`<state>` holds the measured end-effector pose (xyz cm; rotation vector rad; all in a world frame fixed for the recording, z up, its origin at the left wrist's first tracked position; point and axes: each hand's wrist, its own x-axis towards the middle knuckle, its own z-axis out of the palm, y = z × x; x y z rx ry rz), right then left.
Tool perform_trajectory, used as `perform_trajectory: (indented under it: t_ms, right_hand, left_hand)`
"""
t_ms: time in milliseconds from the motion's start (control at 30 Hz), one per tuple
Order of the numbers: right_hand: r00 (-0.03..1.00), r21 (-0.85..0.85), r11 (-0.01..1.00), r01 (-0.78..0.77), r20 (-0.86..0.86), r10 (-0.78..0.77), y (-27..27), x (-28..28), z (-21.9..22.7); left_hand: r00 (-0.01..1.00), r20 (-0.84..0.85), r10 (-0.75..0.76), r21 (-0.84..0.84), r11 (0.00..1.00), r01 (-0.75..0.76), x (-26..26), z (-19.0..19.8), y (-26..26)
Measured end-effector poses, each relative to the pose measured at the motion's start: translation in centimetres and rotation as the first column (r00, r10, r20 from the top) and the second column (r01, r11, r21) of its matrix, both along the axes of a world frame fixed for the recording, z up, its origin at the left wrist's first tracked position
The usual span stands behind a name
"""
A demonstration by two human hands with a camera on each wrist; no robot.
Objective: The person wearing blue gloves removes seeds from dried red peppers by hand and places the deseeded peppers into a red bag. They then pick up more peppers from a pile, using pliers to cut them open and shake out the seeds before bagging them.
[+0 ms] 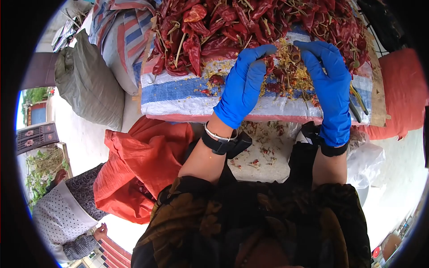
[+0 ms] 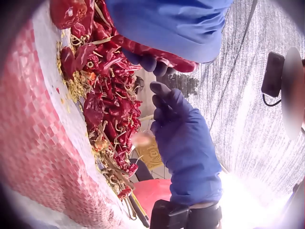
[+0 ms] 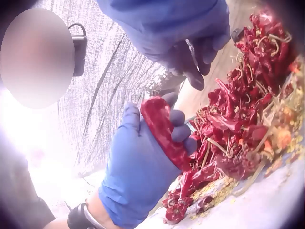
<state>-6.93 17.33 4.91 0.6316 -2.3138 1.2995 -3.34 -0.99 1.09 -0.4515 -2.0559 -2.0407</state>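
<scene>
My left hand (image 1: 241, 89), in a blue glove, grips a dried red chili pepper (image 3: 162, 125) with the fingers curled around it. In the left wrist view the same chili pepper (image 2: 178, 61) sticks out from under the glove. Opposite it, my right hand (image 1: 330, 87), also gloved in blue, has its fingers loosely bent, and nothing shows between them. Both hands are over the near edge of a heap of dried red chili peppers (image 1: 232, 29). Yellow seeds (image 1: 304, 82) and broken stems lie between the hands on a striped woven sheet (image 1: 174, 94).
A tool with dark and yellow handles (image 1: 357, 105) lies at the sheet's right edge. Left of me are a red sack (image 1: 143, 152), a grey-green sack (image 1: 87, 80) and another person (image 1: 67, 214). A red bag (image 1: 402, 89) and clear plastic (image 1: 366, 163) are on the right.
</scene>
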Motion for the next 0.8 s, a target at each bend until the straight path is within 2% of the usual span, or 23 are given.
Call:
perform_trajectory:
  t_ms: [67,133,167,233,267,300,333,367,400,433,467,567,633,700,767,800]
  right_hand:
    - [0.998,0.008,0.998,0.055,0.002,-0.055,1.3,-0.3,0.3]
    - [0.968,0.099,0.964,0.249,-0.009,-0.249,3.7,-1.0,0.1]
    - [0.968,0.099,0.963,0.25,-0.012,-0.25,5.1,-1.1,0.0]
    - [0.865,0.401,0.793,0.459,0.001,-0.502,8.4,-1.3,-0.3]
    - [0.867,0.399,0.794,0.459,-0.004,-0.498,10.5,-1.4,-1.0]
    - [0.845,0.494,0.72,0.487,-0.059,-0.531,12.7,-1.5,-2.3]
    - [0.824,0.58,0.635,0.51,-0.117,-0.555,14.4,-1.5,-3.4]
    - [0.827,0.577,0.639,0.508,-0.12,-0.55,15.7,-1.5,-4.2]
    - [0.81,0.628,0.641,0.442,0.028,-0.586,16.2,-1.2,-4.5]
    - [0.768,0.668,0.647,0.368,0.173,-0.616,16.6,-1.0,-4.8]
    - [0.771,0.666,0.65,0.367,0.173,-0.613,17.0,-0.8,-5.2]
    - [0.789,0.682,0.657,0.323,0.19,-0.585,17.0,-0.3,-5.3]
    - [0.81,0.622,0.682,0.384,0.127,-0.572,17.4,-0.2,-6.1]
    - [0.8,0.635,0.664,0.396,0.116,-0.589,17.5,0.0,-6.3]
    - [0.791,0.649,0.644,0.406,0.104,-0.603,17.6,0.2,-6.6]
    - [0.795,0.614,0.674,0.411,0.12,-0.594,17.7,0.1,-6.9]
  left_hand:
    - [0.995,-0.089,0.053,-0.08,0.995,-0.06,-0.2,0.1,0.0]
    - [0.991,-0.105,0.082,-0.078,0.993,-0.091,0.0,0.4,0.2]
    - [0.986,-0.12,0.114,-0.077,0.989,-0.123,0.1,0.6,0.3]
    - [0.992,-0.067,0.107,-0.034,0.993,-0.109,0.5,0.8,0.4]
    - [0.995,-0.011,0.099,0.01,0.995,-0.099,0.7,1.0,0.4]
    - [0.995,-0.015,0.103,0.01,0.995,-0.103,1.0,0.9,0.4]
    - [0.991,0.054,0.119,0.118,0.985,-0.125,1.3,0.5,0.4]
    - [0.984,0.123,0.127,0.222,0.963,-0.152,1.5,0.4,0.4]
    - [0.984,0.119,0.133,0.221,0.963,-0.157,1.6,0.3,0.3]
    - [0.988,0.114,0.102,0.296,0.946,-0.131,1.5,0.3,0.3]
    - [0.992,0.107,0.069,0.368,0.924,-0.103,1.6,0.3,0.3]
    - [0.988,0.146,0.046,0.391,0.915,-0.1,2.5,-0.1,0.3]
    - [0.99,0.133,0.057,0.425,0.899,-0.108,3.1,-0.3,0.7]
    - [0.991,0.122,0.064,0.461,0.88,-0.113,3.6,0.0,0.8]
    - [0.995,0.089,-0.039,0.44,0.898,-0.004,4.0,0.9,0.5]
    - [0.996,0.084,-0.04,0.441,0.898,-0.001,4.1,0.9,0.5]
